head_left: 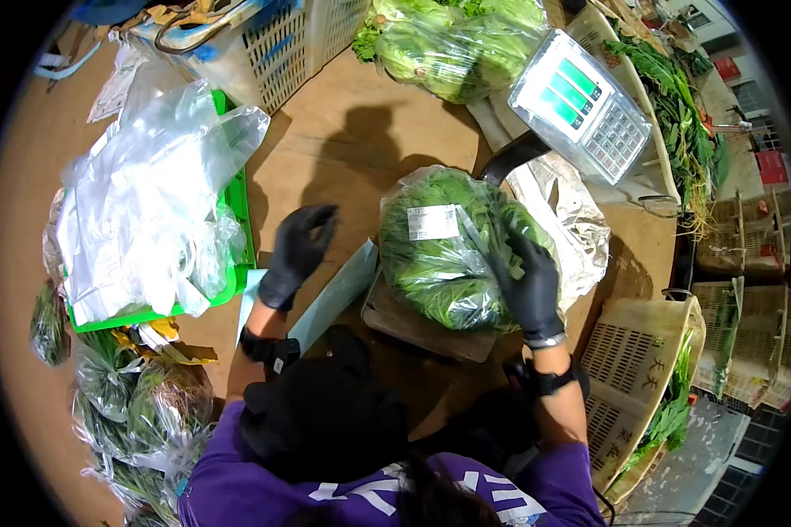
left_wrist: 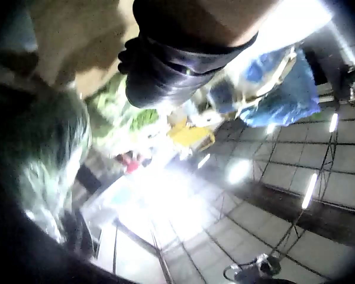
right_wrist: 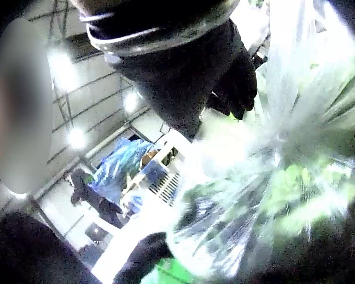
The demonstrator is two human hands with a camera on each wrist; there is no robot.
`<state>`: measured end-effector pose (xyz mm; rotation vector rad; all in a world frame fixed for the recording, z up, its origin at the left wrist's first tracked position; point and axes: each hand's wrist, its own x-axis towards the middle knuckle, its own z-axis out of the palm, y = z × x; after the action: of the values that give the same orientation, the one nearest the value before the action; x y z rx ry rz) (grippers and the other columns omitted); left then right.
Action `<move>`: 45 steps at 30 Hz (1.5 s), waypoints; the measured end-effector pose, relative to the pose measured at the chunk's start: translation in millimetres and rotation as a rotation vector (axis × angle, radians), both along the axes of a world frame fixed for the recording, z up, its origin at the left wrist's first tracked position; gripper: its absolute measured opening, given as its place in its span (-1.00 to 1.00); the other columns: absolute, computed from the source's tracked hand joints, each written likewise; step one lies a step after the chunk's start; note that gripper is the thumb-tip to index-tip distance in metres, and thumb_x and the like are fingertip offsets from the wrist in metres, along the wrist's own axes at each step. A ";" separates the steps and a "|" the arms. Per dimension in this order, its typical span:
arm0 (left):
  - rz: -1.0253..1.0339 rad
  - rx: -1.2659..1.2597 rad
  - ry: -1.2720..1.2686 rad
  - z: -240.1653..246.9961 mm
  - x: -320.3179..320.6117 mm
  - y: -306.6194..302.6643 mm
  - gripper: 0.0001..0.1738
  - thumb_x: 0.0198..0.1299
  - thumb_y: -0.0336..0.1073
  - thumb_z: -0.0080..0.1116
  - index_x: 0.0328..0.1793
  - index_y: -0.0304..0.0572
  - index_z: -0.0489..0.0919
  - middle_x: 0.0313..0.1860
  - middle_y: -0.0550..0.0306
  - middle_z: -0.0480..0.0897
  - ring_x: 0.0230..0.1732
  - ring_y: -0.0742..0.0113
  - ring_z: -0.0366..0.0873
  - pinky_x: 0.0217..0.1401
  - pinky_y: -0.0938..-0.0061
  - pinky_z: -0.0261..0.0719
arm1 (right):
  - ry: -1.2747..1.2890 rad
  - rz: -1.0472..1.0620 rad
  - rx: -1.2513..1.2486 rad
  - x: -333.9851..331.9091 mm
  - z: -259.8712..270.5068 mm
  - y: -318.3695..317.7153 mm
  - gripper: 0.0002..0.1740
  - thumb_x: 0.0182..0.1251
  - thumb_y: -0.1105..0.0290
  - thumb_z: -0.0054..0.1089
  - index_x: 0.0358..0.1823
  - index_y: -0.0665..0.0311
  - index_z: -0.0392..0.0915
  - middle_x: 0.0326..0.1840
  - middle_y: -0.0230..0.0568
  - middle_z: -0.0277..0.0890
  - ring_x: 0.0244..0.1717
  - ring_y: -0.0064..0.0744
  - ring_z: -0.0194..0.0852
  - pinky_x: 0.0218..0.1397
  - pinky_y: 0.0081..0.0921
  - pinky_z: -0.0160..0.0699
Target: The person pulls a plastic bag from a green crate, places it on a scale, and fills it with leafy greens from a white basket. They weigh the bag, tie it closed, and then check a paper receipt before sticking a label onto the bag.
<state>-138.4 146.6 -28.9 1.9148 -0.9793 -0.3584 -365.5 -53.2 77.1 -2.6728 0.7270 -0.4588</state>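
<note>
A clear plastic bag of leafy greens [head_left: 439, 263], with a white printed label [head_left: 432, 222] on top, sits on a weighing scale's platform [head_left: 426, 330]. My gloved right hand [head_left: 533, 285] grips the bag's right side, its thumb and fingers set apart around plastic and leaves. In the right wrist view, that hand [right_wrist: 183, 83] is beside the bag's gathered, twisted neck [right_wrist: 278, 139]. My gloved left hand [head_left: 301, 246] is raised left of the bag, fingers loosely bent and holding nothing. Only part of this hand [left_wrist: 165, 83] shows in the left wrist view.
A scale display [head_left: 580, 97] stands behind the bag. On the left, a green tray [head_left: 237, 211] holds plastic bags [head_left: 141, 193]. Bagged greens [head_left: 149, 404] lie nearer me; bagged lettuce [head_left: 457, 53] lies behind. A crate [head_left: 624, 351] stands at the right.
</note>
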 end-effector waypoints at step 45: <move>-0.182 -0.492 -0.893 242.2 29.2 57.0 -0.69 0.07 -0.19 0.05 -0.56 -0.29 0.39 -0.73 -0.06 0.34 -0.70 0.09 0.30 -0.58 0.29 0.25 | -0.482 0.549 0.324 58.9 179.4 67.1 -0.39 -0.01 0.27 0.10 0.05 0.50 0.23 -0.02 0.01 0.33 -0.01 -0.18 0.32 0.09 -0.31 0.21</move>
<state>-109.2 203.6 213.3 1.5051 -1.6314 0.6550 -306.6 13.8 256.5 -2.1944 -0.0737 -0.7166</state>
